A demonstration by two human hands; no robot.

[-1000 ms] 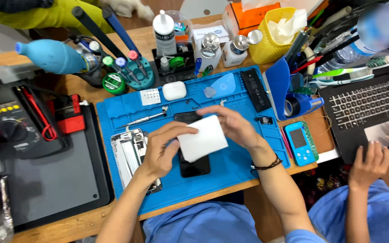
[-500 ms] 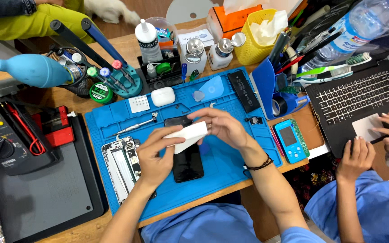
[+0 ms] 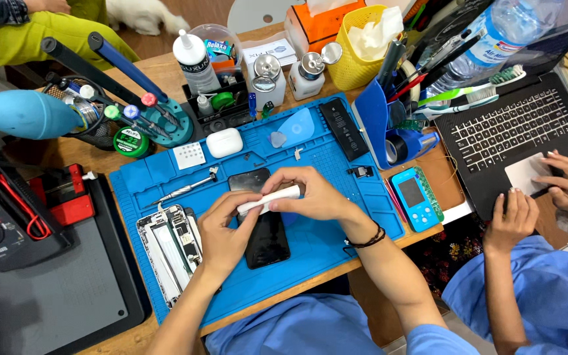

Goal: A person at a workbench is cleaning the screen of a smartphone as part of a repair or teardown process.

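Both my hands hold a white folded wipe (image 3: 272, 198) above a black phone (image 3: 267, 236) that lies face up on the blue work mat (image 3: 336, 217). My left hand (image 3: 221, 233) pinches the wipe's left end. My right hand (image 3: 310, 194) grips its right end from above. The wipe is seen edge-on, as a thin strip. An opened phone frame (image 3: 169, 243) with exposed parts lies on the mat just left of my left hand. A small screwdriver (image 3: 185, 189) rests above it.
A white earbud case (image 3: 224, 142), a black battery (image 3: 342, 128) and a blue pick (image 3: 297, 126) lie at the mat's far side. Bottles, tool holders and a yellow basket (image 3: 356, 59) crowd the back. At right, another person's hands (image 3: 547, 190) work a laptop (image 3: 514, 138).
The white wipe, seen flat a second ago, has been folded or turned edge-on between my hands. The camera view has shifted, so the mat sits lower and more to the right.
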